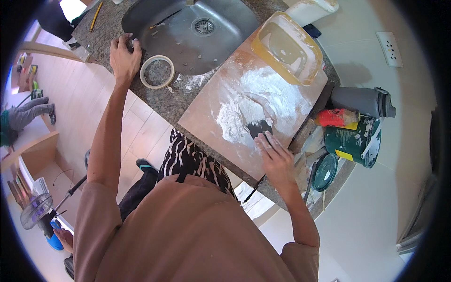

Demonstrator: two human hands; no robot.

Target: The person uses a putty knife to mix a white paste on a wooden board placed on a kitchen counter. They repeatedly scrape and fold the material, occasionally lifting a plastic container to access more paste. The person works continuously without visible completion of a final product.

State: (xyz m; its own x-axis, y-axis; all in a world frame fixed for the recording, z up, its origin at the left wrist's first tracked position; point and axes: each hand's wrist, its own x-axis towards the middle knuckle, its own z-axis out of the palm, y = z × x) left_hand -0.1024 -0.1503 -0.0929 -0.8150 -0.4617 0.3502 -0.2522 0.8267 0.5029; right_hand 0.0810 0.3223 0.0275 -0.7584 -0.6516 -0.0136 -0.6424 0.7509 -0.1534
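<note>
My right hand grips a dark flat scraper, its far edge in a mound of white powdery paste. Paste is smeared across a tan board lying on the granite countertop. At the board's far corner stands a yellowish plastic tub, its inside coated with white residue. My left hand is at the counter beside the steel sink, fingers bent and apart, with nothing visible in it. Close to that hand lies a roll of tape.
Right of the board are a grey bottle, a red bottle, a green bucket and its lid. Debris and a thin stick lie in the sink. A pencil is at far left. Other people are nearby.
</note>
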